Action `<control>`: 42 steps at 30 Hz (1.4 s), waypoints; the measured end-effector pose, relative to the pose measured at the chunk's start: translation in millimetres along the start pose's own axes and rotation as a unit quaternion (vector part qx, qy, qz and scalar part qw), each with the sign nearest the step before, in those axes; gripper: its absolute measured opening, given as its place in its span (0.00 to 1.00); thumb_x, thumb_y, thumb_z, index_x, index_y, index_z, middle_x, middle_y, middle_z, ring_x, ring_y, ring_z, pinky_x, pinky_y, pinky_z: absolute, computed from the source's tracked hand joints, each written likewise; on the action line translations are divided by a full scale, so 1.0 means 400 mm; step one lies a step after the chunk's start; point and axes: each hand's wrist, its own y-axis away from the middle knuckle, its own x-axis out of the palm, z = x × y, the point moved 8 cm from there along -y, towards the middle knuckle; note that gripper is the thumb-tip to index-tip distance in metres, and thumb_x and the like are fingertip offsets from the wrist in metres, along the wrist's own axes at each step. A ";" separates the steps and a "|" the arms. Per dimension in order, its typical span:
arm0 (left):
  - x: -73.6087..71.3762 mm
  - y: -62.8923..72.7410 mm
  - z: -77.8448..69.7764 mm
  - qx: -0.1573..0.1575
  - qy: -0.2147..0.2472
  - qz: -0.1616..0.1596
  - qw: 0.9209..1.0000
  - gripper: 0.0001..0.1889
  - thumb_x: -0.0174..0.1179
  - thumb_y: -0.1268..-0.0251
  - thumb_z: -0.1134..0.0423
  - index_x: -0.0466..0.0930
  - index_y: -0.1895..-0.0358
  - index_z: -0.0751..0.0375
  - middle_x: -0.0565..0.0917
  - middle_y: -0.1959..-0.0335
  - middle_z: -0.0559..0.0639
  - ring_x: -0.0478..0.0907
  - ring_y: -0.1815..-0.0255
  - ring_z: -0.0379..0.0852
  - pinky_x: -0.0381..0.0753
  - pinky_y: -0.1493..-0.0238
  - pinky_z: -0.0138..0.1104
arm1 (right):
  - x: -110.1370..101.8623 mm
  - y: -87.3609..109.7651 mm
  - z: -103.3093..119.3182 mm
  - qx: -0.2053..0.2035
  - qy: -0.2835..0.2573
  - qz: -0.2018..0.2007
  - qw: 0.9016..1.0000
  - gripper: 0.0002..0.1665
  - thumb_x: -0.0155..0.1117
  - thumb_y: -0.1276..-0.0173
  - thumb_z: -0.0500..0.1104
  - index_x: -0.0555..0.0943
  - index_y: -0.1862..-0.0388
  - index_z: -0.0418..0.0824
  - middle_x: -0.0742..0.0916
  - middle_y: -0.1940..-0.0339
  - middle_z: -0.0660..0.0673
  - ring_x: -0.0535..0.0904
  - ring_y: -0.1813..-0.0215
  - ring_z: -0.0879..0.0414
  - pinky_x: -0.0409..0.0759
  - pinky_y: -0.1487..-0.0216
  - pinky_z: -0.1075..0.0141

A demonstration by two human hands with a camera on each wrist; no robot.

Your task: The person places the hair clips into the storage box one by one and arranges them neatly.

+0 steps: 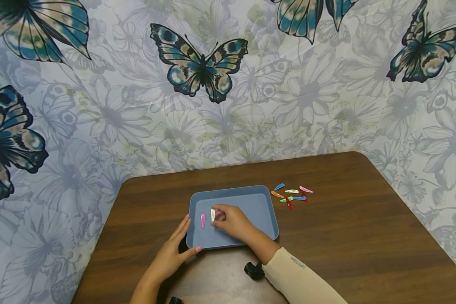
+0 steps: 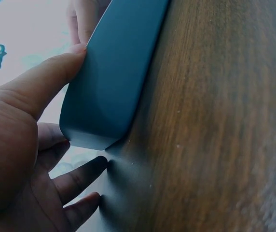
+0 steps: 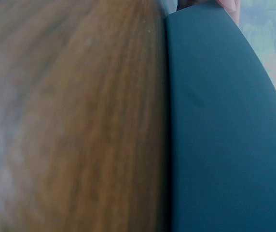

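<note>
A blue-grey tray (image 1: 251, 219) sits on the table, and a pink snap hair clip (image 1: 203, 221) lies in its left part. Just right of that clip, my right hand (image 1: 233, 221) pinches a white snap hair clip (image 1: 213, 214) between thumb and fingers, over the tray floor. My left hand (image 1: 171, 249) is at the tray's front left corner. In the left wrist view its thumb (image 2: 56, 77) touches the rim, while the fingers (image 2: 82, 179) spread around the corner. The right wrist view shows mainly the tray's outer wall (image 3: 225, 125); the right hand's grip is hidden there.
Behind the tray's right side lies a loose group of hair clips, among them blue (image 1: 279, 186), orange (image 1: 277, 194), pink (image 1: 305, 189) and red (image 1: 289, 204) ones. The brown wooden table (image 1: 346, 236) ends at a wall covering (image 1: 308, 97) printed with butterflies.
</note>
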 end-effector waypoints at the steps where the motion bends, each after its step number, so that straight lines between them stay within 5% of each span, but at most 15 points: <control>1: 0.000 0.000 0.001 -0.001 -0.001 0.000 1.000 0.53 0.67 0.40 0.36 0.50 0.17 0.49 0.45 0.15 0.40 0.48 0.16 0.56 0.55 0.24 0.65 | 0.002 -0.002 -0.003 0.003 0.000 0.000 1.000 0.31 0.76 0.37 0.43 0.80 0.36 0.38 0.89 0.59 0.47 0.83 0.62 0.61 0.80 0.62 0.71; 30: 0.002 0.002 0.007 -0.004 -0.012 -0.005 1.000 0.53 0.66 0.40 0.35 0.49 0.17 0.47 0.45 0.15 0.41 0.48 0.16 0.56 0.54 0.24 0.65 | 0.036 -0.024 -0.002 0.032 0.056 -0.001 0.998 0.28 0.78 0.41 0.43 0.84 0.41 0.40 0.91 0.62 0.49 0.83 0.63 0.62 0.79 0.59 0.69; 42: 0.001 -0.002 0.005 -0.001 -0.006 -0.005 1.000 0.52 0.66 0.41 0.35 0.50 0.17 0.47 0.46 0.15 0.41 0.48 0.16 0.56 0.54 0.23 0.64 | 0.043 -0.033 0.000 0.014 0.089 0.002 0.996 0.28 0.80 0.43 0.44 0.85 0.43 0.39 0.87 0.68 0.50 0.76 0.68 0.65 0.75 0.62 0.71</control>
